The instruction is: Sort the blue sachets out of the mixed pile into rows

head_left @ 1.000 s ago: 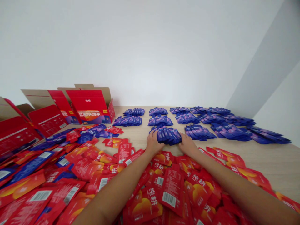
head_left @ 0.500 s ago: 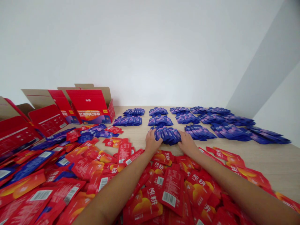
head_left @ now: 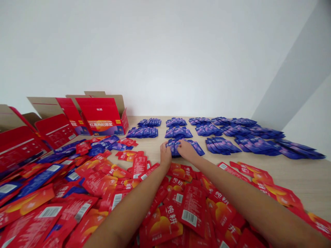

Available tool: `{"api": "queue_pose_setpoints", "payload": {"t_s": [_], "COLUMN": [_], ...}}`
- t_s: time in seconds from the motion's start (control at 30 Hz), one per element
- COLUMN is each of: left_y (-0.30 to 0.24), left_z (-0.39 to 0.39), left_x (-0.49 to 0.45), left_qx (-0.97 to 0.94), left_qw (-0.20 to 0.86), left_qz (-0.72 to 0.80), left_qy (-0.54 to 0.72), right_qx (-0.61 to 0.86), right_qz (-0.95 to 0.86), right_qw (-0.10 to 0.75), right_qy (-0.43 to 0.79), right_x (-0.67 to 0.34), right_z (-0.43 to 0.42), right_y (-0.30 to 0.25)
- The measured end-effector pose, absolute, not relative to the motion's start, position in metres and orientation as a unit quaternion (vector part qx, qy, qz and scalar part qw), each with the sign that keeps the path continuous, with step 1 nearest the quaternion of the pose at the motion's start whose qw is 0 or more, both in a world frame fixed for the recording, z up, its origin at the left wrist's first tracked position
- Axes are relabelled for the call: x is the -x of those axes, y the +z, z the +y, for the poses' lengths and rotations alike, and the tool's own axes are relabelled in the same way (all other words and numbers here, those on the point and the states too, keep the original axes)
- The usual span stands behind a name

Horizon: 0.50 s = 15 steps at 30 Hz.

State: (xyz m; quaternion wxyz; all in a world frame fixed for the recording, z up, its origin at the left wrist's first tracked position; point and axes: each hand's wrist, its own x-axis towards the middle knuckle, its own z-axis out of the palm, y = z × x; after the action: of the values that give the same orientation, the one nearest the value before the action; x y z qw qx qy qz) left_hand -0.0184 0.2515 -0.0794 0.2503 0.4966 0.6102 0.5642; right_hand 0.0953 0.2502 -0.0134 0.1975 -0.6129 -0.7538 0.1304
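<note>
A fanned stack of blue-purple pouches (head_left: 197,146) lies on the table in front of me, in the nearest row of blue stacks. My left hand (head_left: 166,154) has its fingers bent around the stack's left end. Close beside it, my right hand (head_left: 186,150) is closed over the middle of the same stack, its fingertips mostly hidden. Some pouches stick out to the right of that hand. Below my wrists spreads a loose heap of red pouches (head_left: 192,206) with orange fruit pictures.
More blue stacks stand in rows behind and to the right, one of them a neighbouring stack (head_left: 221,145). Open red cartons (head_left: 102,117) stand at the left back, with mixed red and blue pouches before them. A white wall (head_left: 165,58) rises behind the table (head_left: 292,168).
My right hand has moved left from the stack's right end to its middle, nearer my left hand. My left hand remains at the left end. The view has shifted slightly.
</note>
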Motion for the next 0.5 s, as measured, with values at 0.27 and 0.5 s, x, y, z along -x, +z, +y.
{"api": "queue_pose_setpoints", "payload": {"t_s": [0.27, 0.5], "left_y": [-0.083, -0.086], "left_z": [0.25, 0.248], "left_x": [0.016, 0.018], "left_qx": [-0.519, -0.564], "left_qw": [0.253, 0.246], "left_qz": [0.605, 0.592], "left_qy": [0.548, 0.521], "right_qx": [0.68, 0.684], "right_qz": [-0.701, -0.688], "right_qw": [0.16, 0.195], "right_qy": [0.144, 0.143], "right_x": [-0.068, -0.077], "right_z": [0.284, 0.291], "right_y": [-0.01, -0.008]}}
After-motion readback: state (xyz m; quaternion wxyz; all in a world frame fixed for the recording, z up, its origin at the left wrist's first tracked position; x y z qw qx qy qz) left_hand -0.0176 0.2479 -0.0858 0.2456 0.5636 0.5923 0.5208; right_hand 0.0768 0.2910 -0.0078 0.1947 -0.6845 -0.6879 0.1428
